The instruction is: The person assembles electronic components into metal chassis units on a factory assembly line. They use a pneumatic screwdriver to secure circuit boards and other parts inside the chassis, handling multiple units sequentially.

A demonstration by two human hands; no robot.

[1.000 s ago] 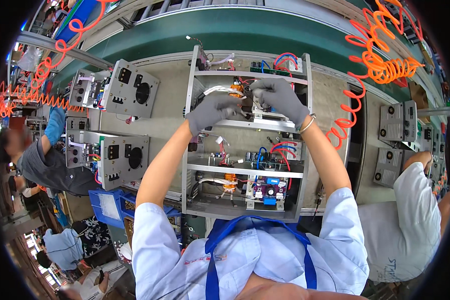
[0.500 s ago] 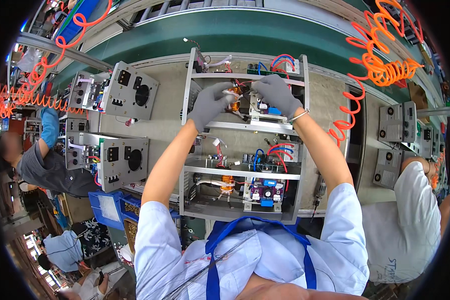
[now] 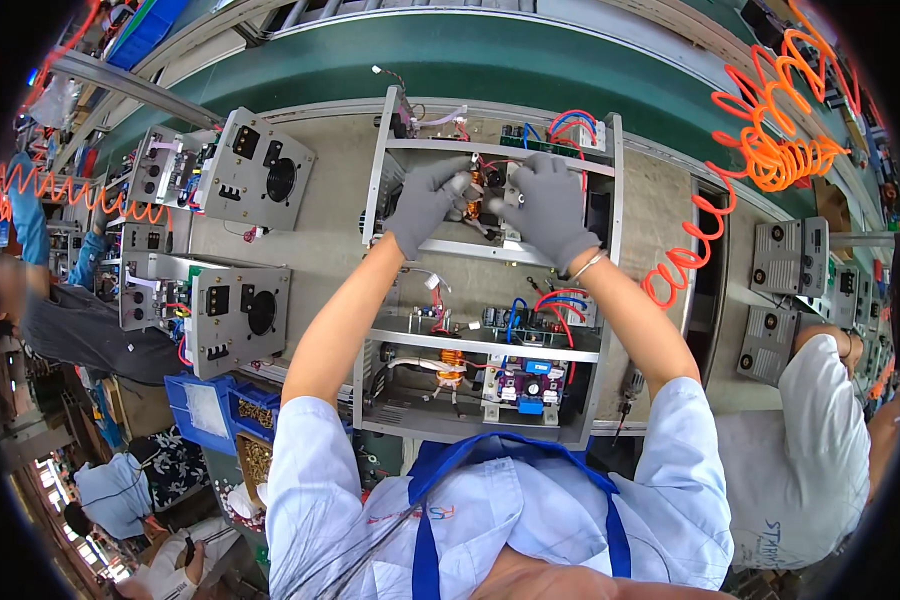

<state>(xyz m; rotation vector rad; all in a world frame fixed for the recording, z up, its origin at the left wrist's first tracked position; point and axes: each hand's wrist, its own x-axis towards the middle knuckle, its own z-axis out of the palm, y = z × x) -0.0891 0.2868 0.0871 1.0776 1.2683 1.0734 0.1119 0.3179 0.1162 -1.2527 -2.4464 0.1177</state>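
Both my hands wear grey gloves and reach into the far open metal chassis (image 3: 618,190). My left hand (image 3: 425,208) is closed at the left side of a copper-wound coil (image 3: 474,190); what its fingertips hold is hidden. Just right of the coil, my right hand (image 3: 552,210) has its thumb and fingers apart above the circuit board, covering most of it. Red and blue wires (image 3: 576,124) arch at the chassis's far right corner. Nearer me, a second chassis (image 3: 480,342) holds a similar coil (image 3: 452,372) and a board with blue parts (image 3: 532,386).
Two grey units with fans (image 3: 260,170) stand at left beside a co-worker. Blue bins (image 3: 202,415) sit at lower left. An orange coiled hose (image 3: 705,215) hangs at right, near a screwdriver-like tool (image 3: 630,388). Another person (image 3: 795,450) works at far right. A green belt (image 3: 440,65) runs behind.
My right hand has moved slightly left and down, its thumb now lower beside the coil and its fingers over the board. My left hand has shifted a little, staying by the coil.
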